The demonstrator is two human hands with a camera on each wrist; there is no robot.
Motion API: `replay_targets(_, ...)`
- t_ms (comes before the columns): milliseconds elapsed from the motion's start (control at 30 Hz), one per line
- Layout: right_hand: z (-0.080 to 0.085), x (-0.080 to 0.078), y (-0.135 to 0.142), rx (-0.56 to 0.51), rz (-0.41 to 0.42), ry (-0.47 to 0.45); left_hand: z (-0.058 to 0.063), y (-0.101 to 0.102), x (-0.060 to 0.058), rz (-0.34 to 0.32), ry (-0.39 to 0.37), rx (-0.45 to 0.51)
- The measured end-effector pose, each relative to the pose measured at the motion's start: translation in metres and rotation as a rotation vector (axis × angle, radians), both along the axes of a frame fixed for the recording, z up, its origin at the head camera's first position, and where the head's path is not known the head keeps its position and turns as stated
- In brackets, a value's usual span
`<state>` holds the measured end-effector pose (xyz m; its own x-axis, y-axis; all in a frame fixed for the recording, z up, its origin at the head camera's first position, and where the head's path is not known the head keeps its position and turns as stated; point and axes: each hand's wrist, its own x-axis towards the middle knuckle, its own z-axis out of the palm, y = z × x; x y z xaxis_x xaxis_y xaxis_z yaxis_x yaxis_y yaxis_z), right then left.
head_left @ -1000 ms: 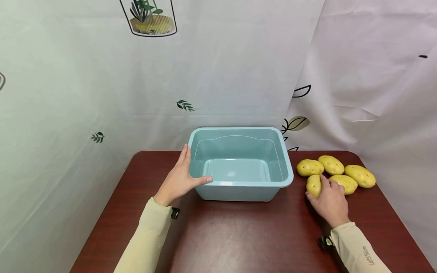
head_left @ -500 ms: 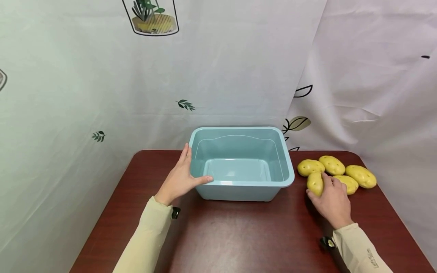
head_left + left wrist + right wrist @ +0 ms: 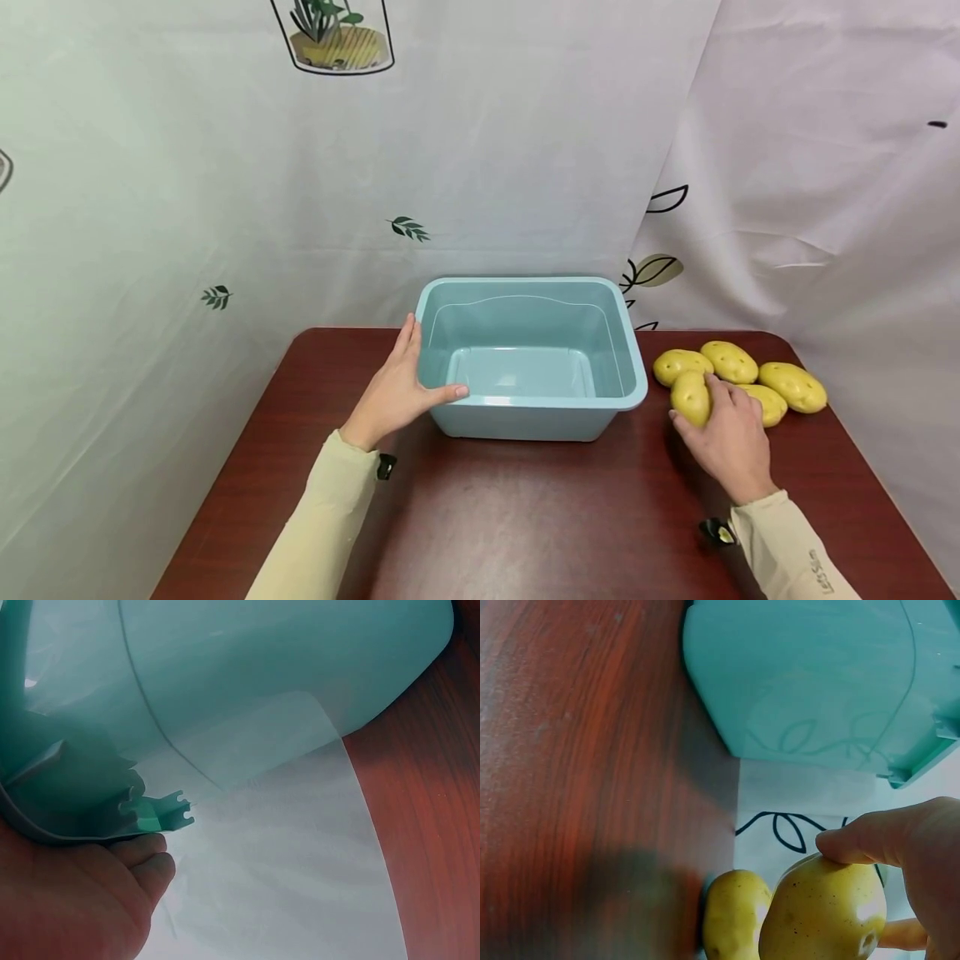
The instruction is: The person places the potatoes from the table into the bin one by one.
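Observation:
In the head view a pale blue plastic basin (image 3: 525,423) stands near the table's back edge. My left hand (image 3: 393,392) rests against its front left corner, fingers straight along the side and thumb lying on the front rim. At the right, my right hand (image 3: 727,437) holds a yellow potato (image 3: 691,398) between thumb and fingers. The right wrist view shows this potato (image 3: 821,915) raised beside another potato (image 3: 733,915) standing on the table. Further potatoes lie around it: one (image 3: 681,367) behind, one (image 3: 768,403) partly hidden by my fingers.
Two more potatoes, one at the back (image 3: 729,362) and one at the far right (image 3: 792,387), lie near the back right corner of the dark red table (image 3: 487,517). A white patterned cloth (image 3: 525,150) hangs behind the table.
The potato in my right hand has come up slightly from the table and now overlaps the one behind it. My left hand keeps its place on the basin.

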<state>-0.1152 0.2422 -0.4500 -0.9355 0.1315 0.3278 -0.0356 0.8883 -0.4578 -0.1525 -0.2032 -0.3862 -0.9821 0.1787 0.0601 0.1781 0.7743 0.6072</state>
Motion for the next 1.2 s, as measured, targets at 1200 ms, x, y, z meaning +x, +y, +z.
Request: replay_targets(1200, 0.025, -0.006, -0.001, -0.05, 0.024, 0.155, 0.0, 0.0, 0.0, 0.006, -0.003, 0.008)
